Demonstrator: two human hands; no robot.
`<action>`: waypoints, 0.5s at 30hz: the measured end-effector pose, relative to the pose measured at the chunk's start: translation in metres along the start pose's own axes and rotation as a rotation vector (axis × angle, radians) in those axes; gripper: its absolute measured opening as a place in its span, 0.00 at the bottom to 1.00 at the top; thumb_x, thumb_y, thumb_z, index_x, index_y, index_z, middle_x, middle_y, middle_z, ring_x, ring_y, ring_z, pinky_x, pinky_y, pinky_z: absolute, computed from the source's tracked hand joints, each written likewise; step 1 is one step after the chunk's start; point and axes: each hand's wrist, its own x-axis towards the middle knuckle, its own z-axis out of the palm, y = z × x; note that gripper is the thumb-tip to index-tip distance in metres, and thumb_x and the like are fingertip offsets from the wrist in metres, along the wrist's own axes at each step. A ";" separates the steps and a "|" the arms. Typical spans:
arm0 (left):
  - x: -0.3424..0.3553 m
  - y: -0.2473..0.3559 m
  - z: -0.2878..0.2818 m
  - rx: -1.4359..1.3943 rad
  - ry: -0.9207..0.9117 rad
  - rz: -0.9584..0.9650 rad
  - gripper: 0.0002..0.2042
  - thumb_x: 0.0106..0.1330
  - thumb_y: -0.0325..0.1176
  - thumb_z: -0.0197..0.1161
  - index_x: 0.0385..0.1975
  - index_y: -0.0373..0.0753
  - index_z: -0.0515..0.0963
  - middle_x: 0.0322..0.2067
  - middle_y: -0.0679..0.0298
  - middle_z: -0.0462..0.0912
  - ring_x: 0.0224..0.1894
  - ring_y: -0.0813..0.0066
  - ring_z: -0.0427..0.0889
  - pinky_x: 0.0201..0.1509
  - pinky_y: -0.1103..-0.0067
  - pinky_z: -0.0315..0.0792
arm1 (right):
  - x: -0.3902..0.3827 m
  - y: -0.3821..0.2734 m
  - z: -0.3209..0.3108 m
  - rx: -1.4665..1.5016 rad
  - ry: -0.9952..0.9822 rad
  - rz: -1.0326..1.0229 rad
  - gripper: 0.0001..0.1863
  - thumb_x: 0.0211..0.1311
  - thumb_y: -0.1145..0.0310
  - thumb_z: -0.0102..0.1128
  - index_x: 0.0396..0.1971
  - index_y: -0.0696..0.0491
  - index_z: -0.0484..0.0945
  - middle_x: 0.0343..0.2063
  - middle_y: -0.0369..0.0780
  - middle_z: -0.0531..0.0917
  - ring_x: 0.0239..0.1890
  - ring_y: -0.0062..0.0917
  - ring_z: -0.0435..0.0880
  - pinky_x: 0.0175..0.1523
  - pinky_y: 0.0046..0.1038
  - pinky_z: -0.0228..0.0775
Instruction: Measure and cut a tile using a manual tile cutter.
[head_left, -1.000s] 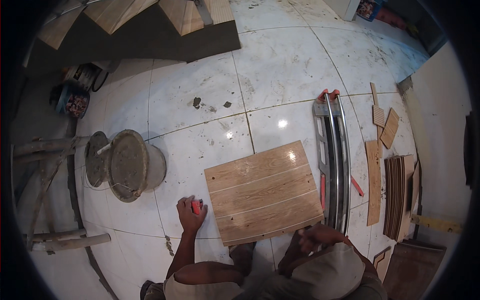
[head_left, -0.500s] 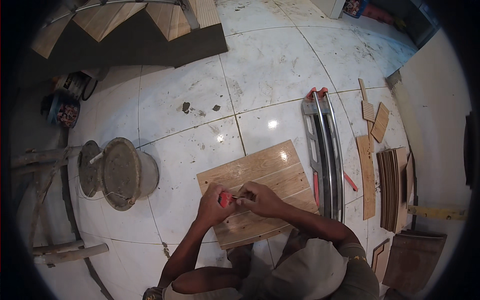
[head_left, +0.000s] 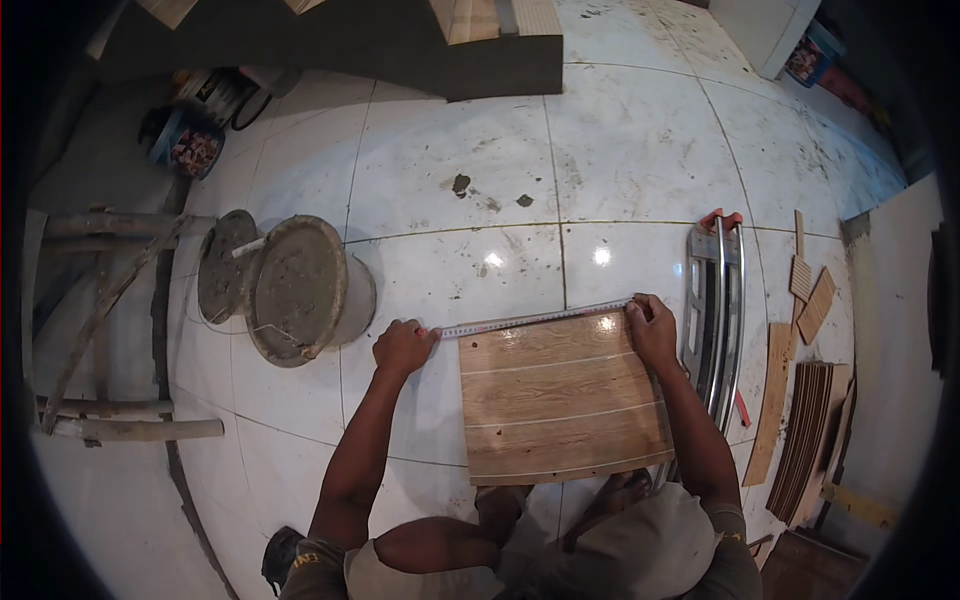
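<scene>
A wood-look tile (head_left: 560, 400) with pale lines across it lies on the floor in front of my knees. Along its far edge stretches the blade of a tape measure (head_left: 530, 322), pulled out between my hands. My left hand (head_left: 404, 347), to the left of the tile, is closed around the tape's red case, most of which the fingers hide. At the tile's far right corner my right hand (head_left: 650, 328) pinches the blade's end against the edge.
A manual tile cutter (head_left: 737, 310) stands to the right, beside offcuts (head_left: 816, 304) and stacked tiles (head_left: 800, 440). At left are a bucket of grey mortar (head_left: 300, 290) and a wooden trestle (head_left: 130, 430). Tiled steps (head_left: 500, 75) rise at the far side.
My hands have moved apart, drawing out the tape blade from the case and laying it along the tile's far edge. The tile now sits squarer to me, and the view has shifted.
</scene>
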 end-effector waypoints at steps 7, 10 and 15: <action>0.003 0.018 -0.014 0.035 -0.106 -0.042 0.27 0.61 0.63 0.59 0.41 0.43 0.84 0.46 0.55 0.83 0.50 0.57 0.82 0.53 0.63 0.76 | -0.009 -0.026 -0.003 -0.449 0.045 -0.226 0.10 0.60 0.73 0.62 0.41 0.58 0.82 0.33 0.46 0.82 0.38 0.42 0.82 0.44 0.38 0.76; 0.004 0.022 -0.019 0.040 -0.140 -0.039 0.27 0.61 0.63 0.60 0.42 0.43 0.85 0.47 0.55 0.84 0.51 0.57 0.82 0.53 0.63 0.76 | -0.014 -0.028 0.008 -0.460 0.110 -0.338 0.09 0.57 0.74 0.63 0.39 0.56 0.82 0.32 0.43 0.81 0.37 0.41 0.81 0.42 0.39 0.75; 0.004 0.028 -0.023 0.046 -0.140 -0.038 0.28 0.61 0.63 0.60 0.43 0.43 0.85 0.47 0.56 0.84 0.52 0.57 0.83 0.53 0.63 0.76 | -0.012 -0.017 0.020 -0.508 0.135 -0.505 0.10 0.53 0.76 0.64 0.38 0.53 0.83 0.33 0.41 0.81 0.36 0.37 0.79 0.42 0.37 0.71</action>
